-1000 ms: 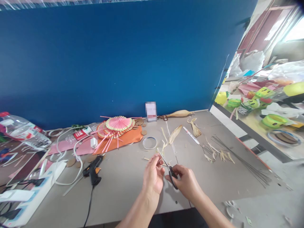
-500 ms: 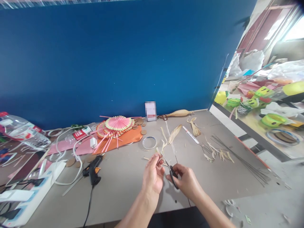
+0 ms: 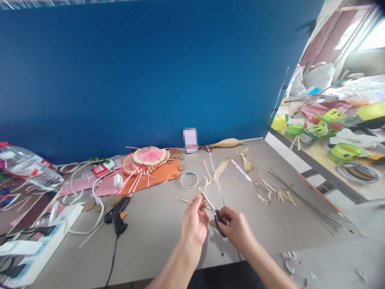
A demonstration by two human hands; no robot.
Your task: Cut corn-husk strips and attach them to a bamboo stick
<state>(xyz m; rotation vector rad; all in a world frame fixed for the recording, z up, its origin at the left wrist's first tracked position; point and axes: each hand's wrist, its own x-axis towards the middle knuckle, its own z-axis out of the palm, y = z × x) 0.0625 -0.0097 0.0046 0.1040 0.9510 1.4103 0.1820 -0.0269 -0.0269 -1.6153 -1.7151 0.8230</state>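
My right hand [image 3: 237,228] grips the black handles of a pair of scissors [image 3: 220,225], their blades pointing up and to the left. Close against those blades is my left hand [image 3: 195,224], palm turned up, thumb and curled fingers drawn together. Whatever it pinches is too small or hidden to make out. Just beyond the blades lie dried husk strips [image 3: 207,178] and a wider husk piece [image 3: 221,169]. A thin dark wire [image 3: 223,199] shows by the right hand.
A glue gun [image 3: 118,216] and a white power strip [image 3: 45,245] are on the left. Pink paper fans [image 3: 151,156], a wire ring [image 3: 189,180] and a white marker [image 3: 241,170] lie further back. Thin wires [image 3: 309,204] spread on the right, before a blue partition [image 3: 168,72].
The scissors' tips have shifted slightly up and left past the left fingertips. Both hands stay in nearly the same place.
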